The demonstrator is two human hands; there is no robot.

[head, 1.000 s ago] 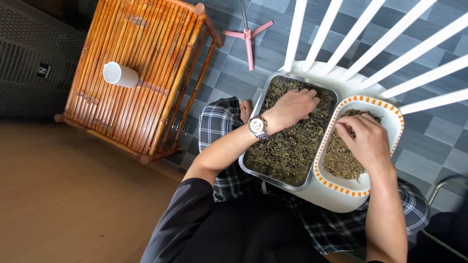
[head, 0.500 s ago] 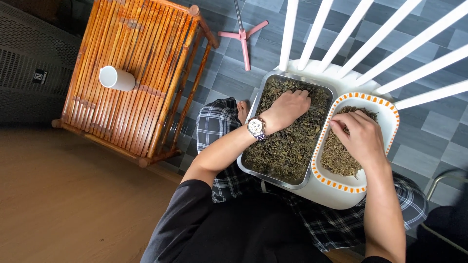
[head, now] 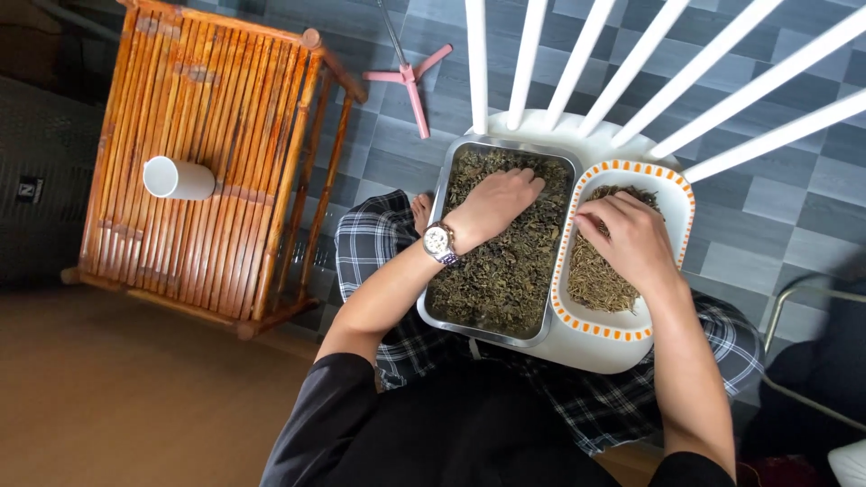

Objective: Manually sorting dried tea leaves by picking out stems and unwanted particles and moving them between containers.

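Metal tray: rectangular, centre of the frame, resting on a white chair seat – filled with dried brownish-green leaves.
Dish: white, orange-patterned rim, just right of the tray and touching it – holds a smaller heap of the same dried leaves.
Left hand: palm down on the leaves in the upper part of the tray, fingers spread and slightly curled into them; whether it grips any cannot be told. A wristwatch sits on the wrist.
Right hand: over the dish, fingers bent down onto the heap, knuckles up; what is pinched beneath cannot be told.
Chair back: white slats fan out across the upper right.
Lap: checked trousers under the tray, dark sleeves at the bottom.
Bamboo table: upper left, slatted, with a white cup lying on its side.
Floor: grey tiles at the top and right, brown boards lower left; a pink stand at the top centre.
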